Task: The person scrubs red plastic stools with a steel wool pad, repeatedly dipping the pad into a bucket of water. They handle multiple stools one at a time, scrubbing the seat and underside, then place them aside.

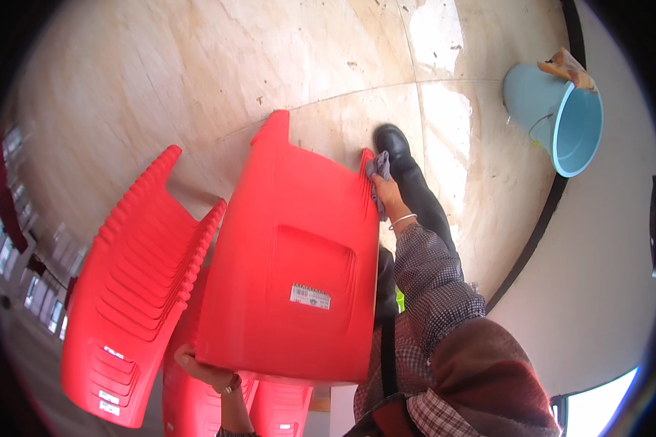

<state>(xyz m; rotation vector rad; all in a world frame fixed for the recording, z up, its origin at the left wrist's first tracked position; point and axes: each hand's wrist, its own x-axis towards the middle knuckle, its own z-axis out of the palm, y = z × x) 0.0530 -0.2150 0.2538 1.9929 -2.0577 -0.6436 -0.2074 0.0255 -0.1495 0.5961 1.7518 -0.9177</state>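
Note:
A stack of red plastic stools point(284, 262) stands right before me, its legs pointing to the top of the view. It has a recessed panel and a white printed label. My left hand point(205, 368), with a wristwatch, grips the stack's near left corner; its hold underneath is partly hidden. On the far right leg, my right hand point(388, 191) presses a bunched grey cloth point(380, 166). The cloth sits between my fingers and the red plastic. A bangle circles that wrist.
More nested red stools point(126, 295) stand to the left, and others point(281, 409) show behind my left hand. A light-blue bucket point(533, 104) with a brown cloth point(568, 68) on its rim is beside the white wall point(607, 229). Light marble-look tiles point(197, 65) cover the floor. My black boot point(392, 142) is beside the cloth.

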